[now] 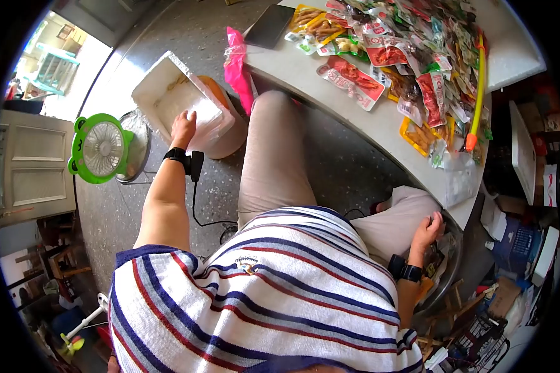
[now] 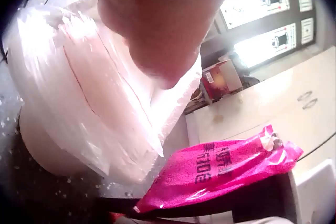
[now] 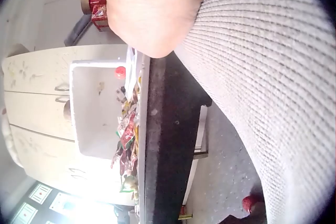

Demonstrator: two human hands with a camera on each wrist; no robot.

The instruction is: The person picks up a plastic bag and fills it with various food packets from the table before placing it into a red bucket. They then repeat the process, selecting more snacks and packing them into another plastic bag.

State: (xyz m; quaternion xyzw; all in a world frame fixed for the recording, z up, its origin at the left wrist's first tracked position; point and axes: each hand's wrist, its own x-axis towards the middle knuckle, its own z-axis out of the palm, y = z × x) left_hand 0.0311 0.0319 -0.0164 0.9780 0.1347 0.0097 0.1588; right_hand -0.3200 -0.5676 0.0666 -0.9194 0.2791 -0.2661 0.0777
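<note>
I have the left hand [image 1: 183, 130] at the white foam box [image 1: 168, 102]; whether its fingers pinch anything, I cannot tell. My right hand [image 1: 427, 231] hangs near the tabletop [image 1: 379, 133], fingers loosely curled, with packets [image 1: 410, 62] heaped on top.

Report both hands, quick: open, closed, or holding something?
Left hand: open at the foam box, no held item visible.
Right hand: open, fingers loosely curled, no held item visible.
</note>
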